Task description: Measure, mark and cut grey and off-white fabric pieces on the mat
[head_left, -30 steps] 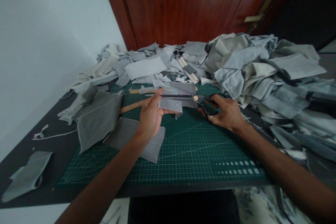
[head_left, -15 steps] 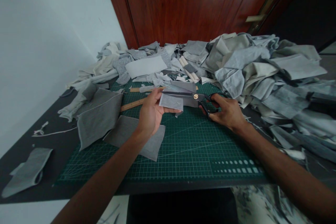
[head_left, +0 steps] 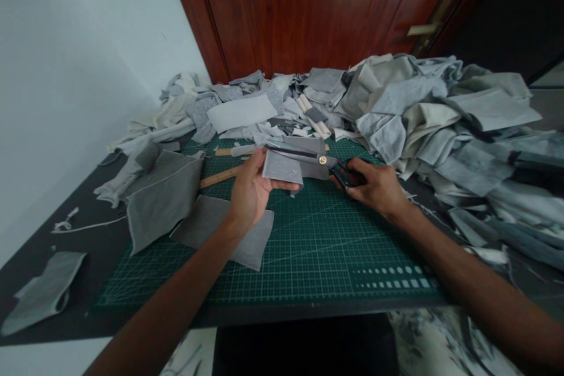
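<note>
My left hand [head_left: 250, 191] grips a small piece of grey fabric [head_left: 282, 167] by its left side, thumb on top and fingers underneath. Black-handled scissors [head_left: 322, 160] are in my right hand [head_left: 379, 188], its fingers wrapped through the loops. Their blades lie along the far edge of the fabric, pointing left toward my left thumb. Whether the blades are fully closed I cannot tell. Another flat grey piece [head_left: 315, 171] lies on the mat just behind the scissors.
A green cutting mat [head_left: 308, 247] covers the dark table. Grey fabric pieces [head_left: 165, 200] and a wooden ruler [head_left: 218, 177] lie at left. Heaped cloth scraps [head_left: 440, 111] line the back and right side. A folded grey piece [head_left: 48, 291] rests near the left front edge.
The scissor blades have tilted a little relative to the fabric, and more of its top surface shows. The whole view has shifted slightly. Both hands keep their holds.
</note>
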### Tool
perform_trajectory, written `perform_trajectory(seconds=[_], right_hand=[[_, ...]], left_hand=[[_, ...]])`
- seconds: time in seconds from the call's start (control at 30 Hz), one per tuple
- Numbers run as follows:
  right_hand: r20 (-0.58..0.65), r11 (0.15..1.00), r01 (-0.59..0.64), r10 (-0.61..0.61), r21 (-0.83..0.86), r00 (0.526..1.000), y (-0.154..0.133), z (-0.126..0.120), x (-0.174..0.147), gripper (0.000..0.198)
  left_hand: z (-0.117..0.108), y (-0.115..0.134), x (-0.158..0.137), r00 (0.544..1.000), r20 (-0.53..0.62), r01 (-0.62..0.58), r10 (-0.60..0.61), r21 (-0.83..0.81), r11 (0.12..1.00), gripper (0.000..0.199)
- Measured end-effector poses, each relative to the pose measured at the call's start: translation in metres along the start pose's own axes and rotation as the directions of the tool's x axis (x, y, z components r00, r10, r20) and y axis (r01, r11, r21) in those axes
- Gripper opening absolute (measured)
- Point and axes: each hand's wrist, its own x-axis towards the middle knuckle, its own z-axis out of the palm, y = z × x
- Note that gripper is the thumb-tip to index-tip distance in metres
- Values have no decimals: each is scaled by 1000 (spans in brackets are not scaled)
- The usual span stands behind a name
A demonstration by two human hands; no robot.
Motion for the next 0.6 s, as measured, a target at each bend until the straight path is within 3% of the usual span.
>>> perform_trajectory(seconds=[0.17,0.33,0.6], right_hand=[[-34,998,-47,48,39,998,-6,5,0,23],[-53,994,-103,105,35,993,-10,8,1,34],[-65,999,-34,36,23,997,-16,4,0,31]], left_hand=[[3,-5,-1,997,-33,-61,64,74,995,34],[8,-1,-5,994,-97,-30,45,153,988,34],[7,-4,-6,991,-116,-41,68,224,974,31]])
